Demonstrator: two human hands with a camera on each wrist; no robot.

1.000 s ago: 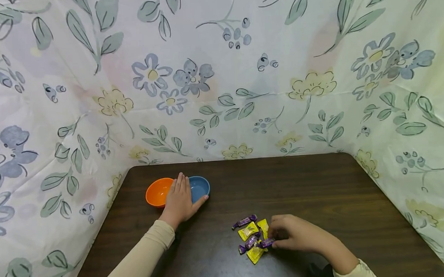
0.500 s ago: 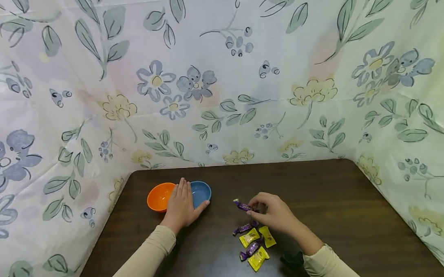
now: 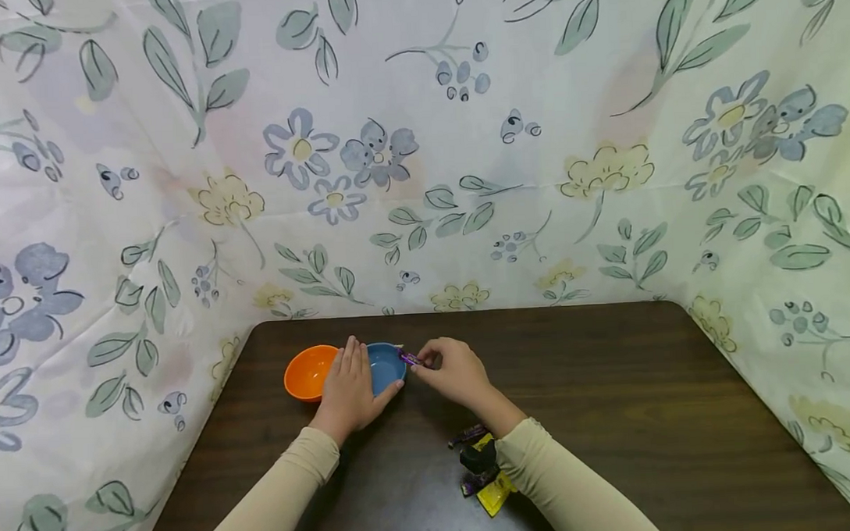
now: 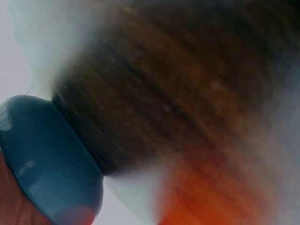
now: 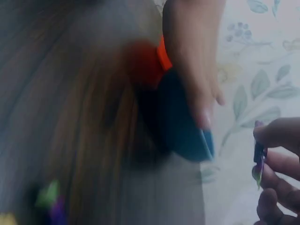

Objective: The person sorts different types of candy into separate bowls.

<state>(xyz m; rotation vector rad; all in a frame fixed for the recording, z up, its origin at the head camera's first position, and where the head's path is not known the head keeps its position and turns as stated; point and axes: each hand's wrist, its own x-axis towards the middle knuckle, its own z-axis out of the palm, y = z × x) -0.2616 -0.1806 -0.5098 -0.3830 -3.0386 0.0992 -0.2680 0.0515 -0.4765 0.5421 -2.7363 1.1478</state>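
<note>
My right hand (image 3: 457, 374) pinches a purple-wrapped candy (image 3: 408, 357) between thumb and fingers, right at the right rim of the blue bowl (image 3: 382, 366). The same candy shows on edge in the right wrist view, held at the fingertips. My left hand (image 3: 348, 393) lies with straight fingers across the place where the blue bowl and the orange bowl (image 3: 306, 374) meet, its thumb along the blue rim. Part of each bowl is hidden under it. In the left wrist view the blue bowl's outer wall (image 4: 51, 154) fills the lower left corner.
Several more candies lie nearer the front, among them a purple one (image 3: 468, 436) and a yellow one (image 3: 496, 495), partly covered by my right forearm and a black device at its wrist. Floral cloth (image 3: 422, 180) hangs around the dark wooden table (image 3: 612, 384).
My right hand has lifted the purple candy from the pile and carried it left and away from me to the blue bowl. My left hand has stayed on the bowls.
</note>
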